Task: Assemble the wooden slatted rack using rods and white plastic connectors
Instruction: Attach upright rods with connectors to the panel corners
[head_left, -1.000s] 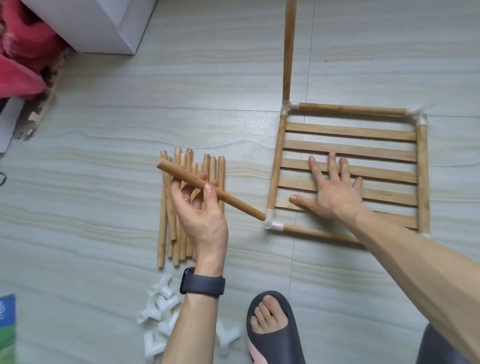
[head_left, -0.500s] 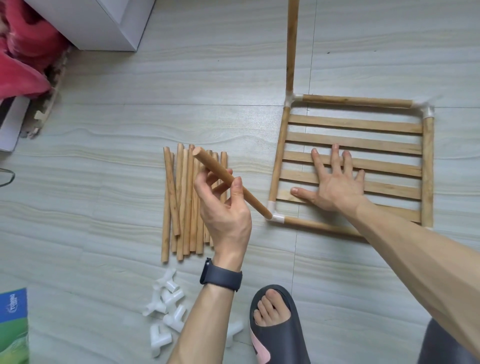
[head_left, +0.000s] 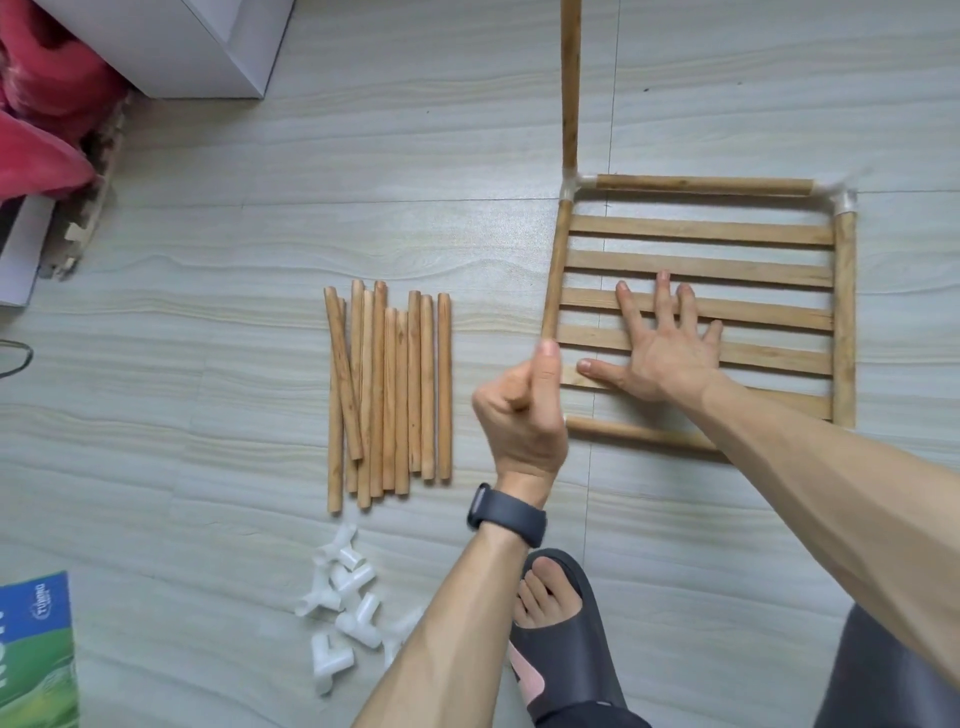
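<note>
The slatted rack panel (head_left: 701, 231) lies flat on the floor, framed by rods and white corner connectors (head_left: 571, 184). One rod (head_left: 570, 78) stands up from its far left corner. My right hand (head_left: 665, 358) presses flat on the slats with fingers spread. My left hand (head_left: 519, 415) is curled in a fist over the panel's near left corner; the rod it holds and the connector there are hidden inside it. Several loose rods (head_left: 395, 389) lie side by side to the left. Below them is a heap of white connectors (head_left: 343, 597).
My foot in a dark slipper (head_left: 561, 623) sits just below the left hand. A white box (head_left: 182, 41) and red cloth (head_left: 41, 114) occupy the far left corner. A green and blue package (head_left: 36, 649) lies at the bottom left.
My left hand swung the slanted rod up and to the right over the near left corner, so the rod is now hidden in the fist. The right hand stayed on the slats.
</note>
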